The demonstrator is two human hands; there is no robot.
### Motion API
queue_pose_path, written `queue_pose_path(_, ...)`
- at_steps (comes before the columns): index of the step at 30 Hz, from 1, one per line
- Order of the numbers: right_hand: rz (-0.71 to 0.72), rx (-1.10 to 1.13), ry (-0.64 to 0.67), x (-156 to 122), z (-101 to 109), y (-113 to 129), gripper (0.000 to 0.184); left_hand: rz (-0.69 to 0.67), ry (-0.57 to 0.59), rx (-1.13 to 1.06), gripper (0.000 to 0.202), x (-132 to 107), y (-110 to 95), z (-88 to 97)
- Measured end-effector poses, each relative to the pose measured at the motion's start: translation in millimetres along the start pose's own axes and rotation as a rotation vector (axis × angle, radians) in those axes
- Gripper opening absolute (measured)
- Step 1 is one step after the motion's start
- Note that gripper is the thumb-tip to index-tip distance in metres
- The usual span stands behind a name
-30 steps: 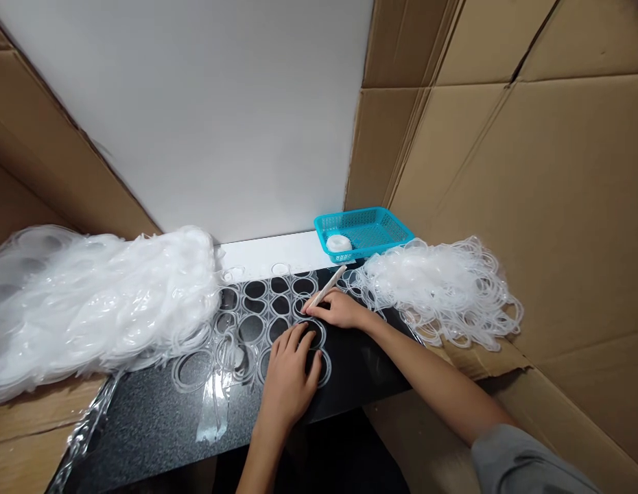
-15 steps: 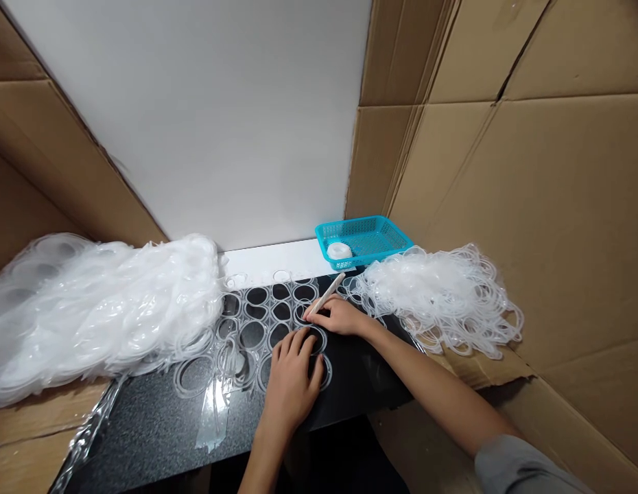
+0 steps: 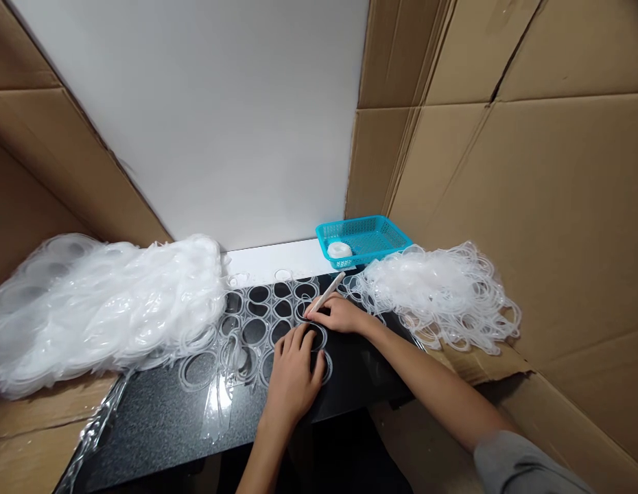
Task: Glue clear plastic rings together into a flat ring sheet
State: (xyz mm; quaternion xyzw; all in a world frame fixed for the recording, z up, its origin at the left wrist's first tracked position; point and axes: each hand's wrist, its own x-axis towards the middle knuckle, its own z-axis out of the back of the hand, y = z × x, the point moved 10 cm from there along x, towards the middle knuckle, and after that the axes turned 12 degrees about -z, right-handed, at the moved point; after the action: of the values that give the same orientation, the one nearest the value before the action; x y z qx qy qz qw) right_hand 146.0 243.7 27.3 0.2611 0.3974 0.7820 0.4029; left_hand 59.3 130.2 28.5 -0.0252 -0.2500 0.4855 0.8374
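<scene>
My right hand (image 3: 344, 315) grips a slim white pen-shaped tool (image 3: 328, 293), which slants up to the right; its tip, down by a ring, is too small to make out. Palm down, my left hand (image 3: 294, 374) lies with fingers stretched out over the near rings, just below the right hand. Both hands are over a clear plastic sheet of joined rings (image 3: 268, 330), spread on a dark speckled tabletop (image 3: 159, 429). A thin loose loop stands up beside the tool's tip. Left of my left hand, crumpled clear strips (image 3: 240, 358) lie on the sheet.
A large heap of stacked clear ring sheets (image 3: 118, 309) covers the left side. At the right lies a tangled pile of thin clear loops (image 3: 442, 288). Behind it stands a turquoise basket (image 3: 385, 239) holding white rings (image 3: 339, 251). Cardboard walls (image 3: 550, 206) enclose both sides.
Both hands stay in nearly the same place, the tool still in the right. The view has shifted very slightly; a thin loop by the tool's tip now shows more clearly.
</scene>
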Motion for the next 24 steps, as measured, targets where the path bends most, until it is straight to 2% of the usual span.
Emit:
queue_pose_path(3,0.069,-0.072,-0.009,-3.2,-0.1,8.4,0.021,0.016,-0.009,-0.003,0.031,4.1,1.2,0.1)
queue_pose_path(8,0.359,-0.280,0.027,-14.1,-13.6,33.6,0.025,0.043,-0.017,-0.014,0.031,9.3,4.3,-1.9)
queue_pose_path(12,0.465,-0.460,-0.014,-14.6,-22.3,31.6,0.020,0.050,-0.012,-0.024,0.027,7.9,5.1,-2.8)
queue_pose_path(15,0.440,-0.462,-0.075,-11.3,-18.2,25.5,0.022,0.028,0.019,-0.024,0.023,4.3,1.8,-3.4)
queue_pose_path(20,0.217,-0.292,-0.241,-3.8,6.7,12.9,0.025,-0.011,0.067,-0.010,0.024,-6.2,-6.2,-2.5)
queue_pose_path(24,0.091,-0.278,-0.285,0.2,12.0,4.2,0.025,-0.010,0.091,-0.088,0.013,-13.7,-9.7,0.5)
